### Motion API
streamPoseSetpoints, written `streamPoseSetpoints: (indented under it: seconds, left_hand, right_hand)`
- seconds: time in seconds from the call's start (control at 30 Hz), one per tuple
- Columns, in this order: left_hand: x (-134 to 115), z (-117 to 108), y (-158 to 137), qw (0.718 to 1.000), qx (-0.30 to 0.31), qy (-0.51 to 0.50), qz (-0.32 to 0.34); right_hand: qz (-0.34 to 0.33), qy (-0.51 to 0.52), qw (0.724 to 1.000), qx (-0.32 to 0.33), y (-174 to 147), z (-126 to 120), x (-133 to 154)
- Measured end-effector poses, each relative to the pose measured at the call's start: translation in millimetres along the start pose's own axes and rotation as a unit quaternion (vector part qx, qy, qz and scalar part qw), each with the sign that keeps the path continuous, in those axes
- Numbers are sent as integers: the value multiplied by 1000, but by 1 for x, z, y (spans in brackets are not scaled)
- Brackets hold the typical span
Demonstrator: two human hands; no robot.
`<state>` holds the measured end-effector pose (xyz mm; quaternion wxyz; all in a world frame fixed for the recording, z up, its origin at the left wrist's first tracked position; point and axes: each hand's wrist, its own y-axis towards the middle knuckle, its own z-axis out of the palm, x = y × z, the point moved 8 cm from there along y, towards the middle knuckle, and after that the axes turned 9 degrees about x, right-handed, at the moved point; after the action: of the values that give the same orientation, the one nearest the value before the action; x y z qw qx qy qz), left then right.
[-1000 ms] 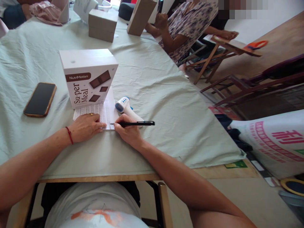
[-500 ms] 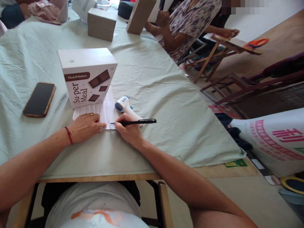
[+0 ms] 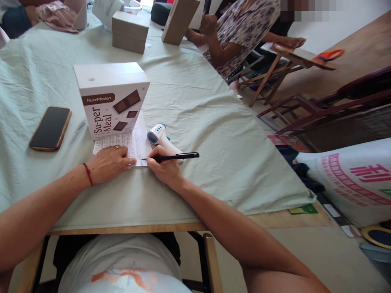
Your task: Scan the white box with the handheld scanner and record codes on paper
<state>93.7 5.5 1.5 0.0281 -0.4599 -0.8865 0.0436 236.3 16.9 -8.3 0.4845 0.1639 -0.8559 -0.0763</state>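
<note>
A sheet of paper (image 3: pixel 141 138) covered in small writing lies on the cloth, partly under a white NutriMotion box (image 3: pixel 113 110) that stands upright. My left hand (image 3: pixel 111 163) rests flat across the paper's near left part, fingers stretched to the right. In my right hand (image 3: pixel 166 167) is a black pen (image 3: pixel 180 156), pinched near its tip, which points at the paper's lower edge. Just beyond that hand lies a white and blue infrared thermometer (image 3: pixel 160 136), its handle partly hidden by the fingers.
A phone (image 3: pixel 50 128) lies left of the box. Cardboard boxes (image 3: pixel 130 34) stand at the table's far side. Beyond the right edge, a person in a patterned shirt (image 3: pixel 238 36) sits near a wooden stool (image 3: pixel 284 55). A printed white sack (image 3: pixel 351 179) stands at the right.
The pen's rear end has tipped very slightly to the left and up. Both hands stay in place on the paper; the whole view has shifted a little.
</note>
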Motion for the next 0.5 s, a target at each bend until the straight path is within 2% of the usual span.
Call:
streamPoseSetpoints:
  seconds: [0.17,0.3,0.43,0.5]
  left_hand:
    - [0,0,0,1000,7,0,-2]
    - [1,0,0,1000,-3,0,2]
    - [2,0,-2,999,-36,-2,22]
    - [0,-9,-5,995,-92,-24,40]
  right_hand:
    - [-39,4,998,-49,-3,-11,4]
    - [-121,-31,989,-76,-6,-25,19]
    - [-183,-150,971,-15,-6,-21,28]
    - [-179,-215,960,25,-6,-13,23]
